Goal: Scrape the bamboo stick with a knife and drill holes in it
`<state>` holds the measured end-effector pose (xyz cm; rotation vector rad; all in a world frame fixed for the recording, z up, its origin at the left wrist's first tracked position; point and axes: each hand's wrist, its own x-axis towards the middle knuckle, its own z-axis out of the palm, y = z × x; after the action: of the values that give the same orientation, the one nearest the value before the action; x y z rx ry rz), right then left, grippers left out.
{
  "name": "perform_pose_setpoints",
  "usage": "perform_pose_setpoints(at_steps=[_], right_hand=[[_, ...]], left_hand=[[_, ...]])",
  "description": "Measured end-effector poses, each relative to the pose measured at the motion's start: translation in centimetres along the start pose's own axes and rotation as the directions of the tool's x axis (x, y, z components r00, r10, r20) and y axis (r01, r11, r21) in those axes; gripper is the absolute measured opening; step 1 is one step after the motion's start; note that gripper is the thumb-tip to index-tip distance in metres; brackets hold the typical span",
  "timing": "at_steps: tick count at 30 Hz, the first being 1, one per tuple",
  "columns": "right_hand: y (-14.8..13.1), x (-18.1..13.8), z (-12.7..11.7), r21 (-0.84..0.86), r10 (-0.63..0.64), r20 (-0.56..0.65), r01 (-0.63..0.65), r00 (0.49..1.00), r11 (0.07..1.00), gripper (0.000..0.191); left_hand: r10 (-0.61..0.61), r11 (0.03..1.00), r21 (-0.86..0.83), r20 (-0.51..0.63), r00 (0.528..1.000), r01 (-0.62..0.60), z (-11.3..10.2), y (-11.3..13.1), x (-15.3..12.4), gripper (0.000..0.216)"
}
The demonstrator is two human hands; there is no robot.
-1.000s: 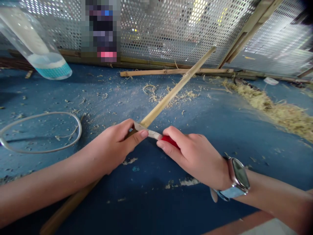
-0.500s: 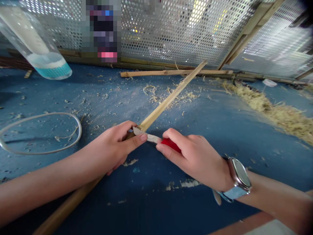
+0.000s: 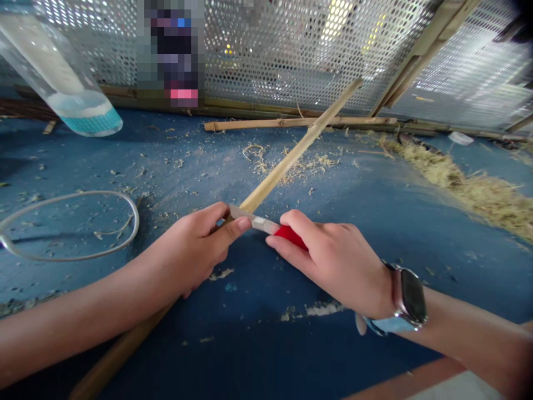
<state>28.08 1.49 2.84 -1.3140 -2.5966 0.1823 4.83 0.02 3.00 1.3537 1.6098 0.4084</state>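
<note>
A long bamboo stick [image 3: 291, 157] slants from the lower left up to the right above the blue tabletop. Wrapped round its middle is my left hand [image 3: 200, 244], its thumb lying near the back of the blade. My right hand [image 3: 327, 255], with a watch on the wrist, grips the red handle of a knife [image 3: 263, 223]. The knife's blade lies across the stick just beyond my left fingers, its tip partly hidden at the left index finger. The stick's upper part looks pale and shaved; its lower part, darker, passes under my left forearm.
Shavings [image 3: 308, 164] are scattered over the blue table [image 3: 258, 344], with a larger heap [image 3: 470, 180] at right. Another bamboo piece [image 3: 258, 124] lies along the perforated metal screen [image 3: 275, 55]. A clear bottle [image 3: 75, 94] and a pale wire loop [image 3: 135, 222] are at left.
The stick's far end has risen and shifted slightly right. The blade has moved up a little against the stick, and my right wrist has turned slightly. Both hands keep their holds.
</note>
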Motion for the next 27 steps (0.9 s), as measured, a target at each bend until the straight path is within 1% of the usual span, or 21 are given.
perform_pose_setpoints(at_steps=[2, 4, 6, 7, 10, 11, 12, 14, 17, 19, 20, 22, 25, 27], right_hand=[[1.2, 0.5, -0.4, -0.035, 0.055, -0.030, -0.056, 0.998, 0.998, 0.062], [2.3, 1.0, -0.9, -0.064, 0.137, -0.077, -0.142, 0.988, 0.988, 0.061], [2.6, 1.2, -1.2, -0.047, 0.183, -0.078, -0.187, 0.980, 0.981, 0.059], [2.5, 1.1, -1.3, -0.022, 0.175, -0.046, -0.176, 0.984, 0.984, 0.059], [1.2, 0.7, -1.1, 0.055, 0.082, 0.098, -0.088, 0.992, 0.995, 0.058], [1.0, 0.6, -0.9, 0.056, 0.069, 0.119, -0.077, 0.990, 0.995, 0.057], [1.0, 0.7, -0.8, 0.042, 0.078, 0.116, -0.083, 0.990, 0.996, 0.056], [1.8, 1.1, -0.5, -0.005, 0.136, 0.063, -0.136, 0.989, 0.991, 0.052], [4.3, 2.4, -0.5, -0.065, 0.211, -0.027, -0.213, 0.977, 0.975, 0.048], [5.4, 3.0, -0.7, -0.070, 0.238, -0.051, -0.241, 0.970, 0.968, 0.046], [5.6, 3.1, -0.8, -0.051, 0.244, -0.044, -0.246, 0.969, 0.968, 0.046], [4.9, 2.9, -1.1, 0.020, 0.226, 0.030, -0.226, 0.974, 0.974, 0.048], [3.2, 2.2, -1.1, 0.095, 0.122, 0.160, -0.138, 0.979, 0.986, 0.051], [3.1, 2.2, -1.1, 0.083, 0.104, 0.174, -0.120, 0.979, 0.989, 0.052]], left_hand=[[0.002, 1.000, 0.028, -0.001, 1.000, -0.002, -0.1, -0.2, 0.0, 0.041], [-0.009, 0.998, 0.061, 0.012, 1.000, 0.008, -0.3, -0.3, -0.1, 0.041], [-0.016, 0.999, 0.052, 0.033, 0.999, 0.015, -0.4, -0.4, -0.2, 0.037], [-0.009, 1.000, 0.030, 0.046, 0.999, 0.007, -0.5, -0.5, -0.3, 0.035], [0.023, 0.999, -0.036, 0.091, 0.996, -0.020, -0.6, -0.7, -0.4, 0.031], [0.026, 0.999, -0.040, 0.094, 0.995, -0.022, -0.6, -0.8, -0.3, 0.031], [0.021, 0.999, -0.035, 0.094, 0.995, -0.018, -0.6, -0.9, -0.3, 0.031], [0.003, 1.000, -0.018, 0.087, 0.996, -0.002, -0.7, -1.0, -0.1, 0.031], [0.004, 1.000, -0.016, 0.099, 0.995, -0.002, -0.8, -1.3, 0.1, 0.031], [0.006, 0.999, -0.036, 0.111, 0.994, -0.002, -0.8, -1.3, 0.2, 0.031], [0.003, 0.999, -0.047, 0.118, 0.993, 0.003, -0.8, -1.3, 0.1, 0.030], [0.005, 0.998, -0.062, 0.131, 0.991, 0.003, -0.8, -1.1, 0.0, 0.029], [0.032, 0.999, -0.048, 0.112, 0.993, -0.026, -0.8, -0.8, -0.3, 0.034], [0.047, 0.998, -0.038, 0.093, 0.995, -0.044, -0.7, -0.7, -0.4, 0.037]])
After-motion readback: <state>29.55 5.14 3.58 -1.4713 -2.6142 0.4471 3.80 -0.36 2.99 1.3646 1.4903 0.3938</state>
